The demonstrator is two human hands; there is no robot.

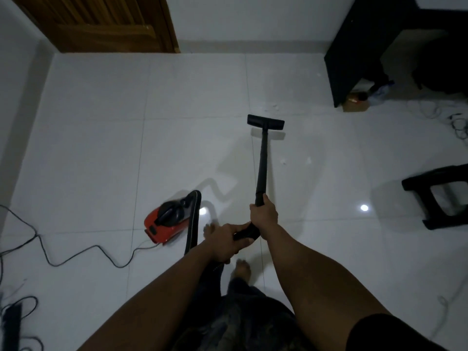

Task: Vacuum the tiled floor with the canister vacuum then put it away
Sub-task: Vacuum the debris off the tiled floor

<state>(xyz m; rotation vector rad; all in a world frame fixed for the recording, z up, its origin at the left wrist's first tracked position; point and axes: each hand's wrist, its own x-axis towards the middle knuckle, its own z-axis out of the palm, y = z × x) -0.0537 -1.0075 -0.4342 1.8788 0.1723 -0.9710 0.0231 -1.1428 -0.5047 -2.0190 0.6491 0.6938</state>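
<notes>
Just now both hands are clamped on the black wand [262,160], right hand [263,215] just ahead of the left hand [225,240]. Its floor nozzle [266,121] is down at the white tiled floor [101,148]. The red canister vacuum [162,224] sits nearby, to the left.

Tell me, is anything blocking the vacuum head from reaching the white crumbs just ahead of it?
Nothing visible. Only bare tile lies between the vacuum head and the white crumbs just beyond it. The black cabinet and cardboard box stand off to the right, clear of that path.
</notes>
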